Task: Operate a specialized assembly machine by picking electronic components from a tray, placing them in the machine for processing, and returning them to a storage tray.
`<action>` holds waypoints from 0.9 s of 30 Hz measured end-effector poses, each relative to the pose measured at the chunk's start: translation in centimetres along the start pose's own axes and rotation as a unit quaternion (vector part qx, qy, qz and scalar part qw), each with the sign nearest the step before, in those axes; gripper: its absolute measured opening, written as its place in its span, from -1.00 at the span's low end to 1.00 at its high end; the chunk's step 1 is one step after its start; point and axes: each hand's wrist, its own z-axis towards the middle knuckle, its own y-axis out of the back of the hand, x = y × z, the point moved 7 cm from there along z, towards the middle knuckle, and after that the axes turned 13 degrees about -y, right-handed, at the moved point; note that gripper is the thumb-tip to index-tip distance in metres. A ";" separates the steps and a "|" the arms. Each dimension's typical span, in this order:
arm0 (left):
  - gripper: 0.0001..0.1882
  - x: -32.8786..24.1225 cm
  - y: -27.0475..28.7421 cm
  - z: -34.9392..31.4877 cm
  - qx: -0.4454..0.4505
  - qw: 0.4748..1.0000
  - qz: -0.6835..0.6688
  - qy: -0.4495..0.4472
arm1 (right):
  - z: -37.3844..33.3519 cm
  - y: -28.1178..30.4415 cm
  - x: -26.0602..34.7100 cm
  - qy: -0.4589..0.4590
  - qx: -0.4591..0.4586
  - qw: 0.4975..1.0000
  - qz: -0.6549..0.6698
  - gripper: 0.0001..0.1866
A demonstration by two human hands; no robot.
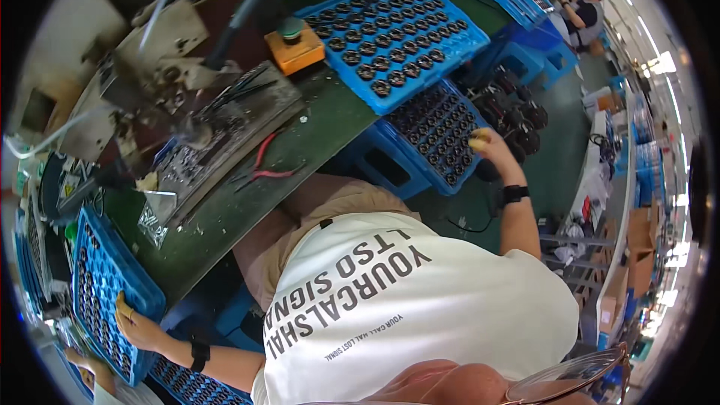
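My left hand, with yellow finger covers, reaches over a tilted blue tray at the lower left. Its fingers are stretched out by the rows of small, round, dark parts; no held part shows. On the other side, my right hand is at the right edge of a lower blue tray filled with similar dark round parts. Its yellow-covered fingers are curled together, and whatever is between them cannot be made out. Each wrist wears a black band.
A machine with a metal bed stands on the green bench, beside red-handled pliers and an orange button box. Another full blue tray overhangs the bench edge. Another person's hand is at lower left; a co-worker sits far right.
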 end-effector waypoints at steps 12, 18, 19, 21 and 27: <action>-0.52 1.2 -1.0 0.2 0.035 0.999 -0.008 -0.001 | 7.3 5.0 -12.1 -0.030 -0.370 0.921 -0.116 -0.57; -0.51 1.1 -2.3 1.4 0.045 0.999 0.011 -0.004 | 7.7 5.2 -13.2 -0.085 -0.433 0.889 -0.120 -0.58; -0.57 2.0 -2.0 1.0 0.045 0.999 0.020 -0.009 | 7.4 4.7 -11.9 -0.075 -0.455 0.872 -0.164 -0.57; -0.66 3.3 -0.6 -1.0 0.047 0.991 0.106 -0.063 | 7.0 3.5 -9.0 -0.049 -0.447 0.868 -0.210 -0.52; -0.78 -2.2 -0.2 -0.5 -0.026 0.995 0.093 0.010 | 1.9 2.6 -1.7 0.184 -0.472 0.827 -0.243 -0.62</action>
